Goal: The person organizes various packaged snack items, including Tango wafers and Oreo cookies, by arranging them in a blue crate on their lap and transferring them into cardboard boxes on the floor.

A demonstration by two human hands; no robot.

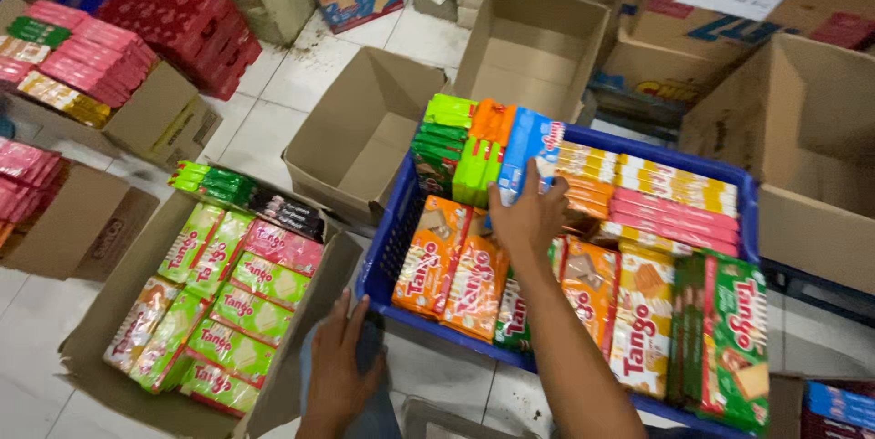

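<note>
My right hand point(529, 216) reaches into a blue plastic crate point(387, 229) and grips a blue snack packet point(531, 154) standing among green and orange ones. The crate is full of wafer packets: orange packets point(451, 261) lie at its near left, green ones point(738, 339) at the near right, yellow and pink bars at the back. My left hand point(339, 366) rests flat and empty on my knee, just below the crate's near left corner and beside an open cardboard box point(118, 302) holding green and pink wafer packets point(232, 298).
Two empty cardboard boxes point(360, 134) point(533, 42) stand behind the crate. A large open carton point(802, 143) is at the right. Boxes with pink, yellow and red packets point(91, 61) sit at the far left on the white tiled floor point(301, 65).
</note>
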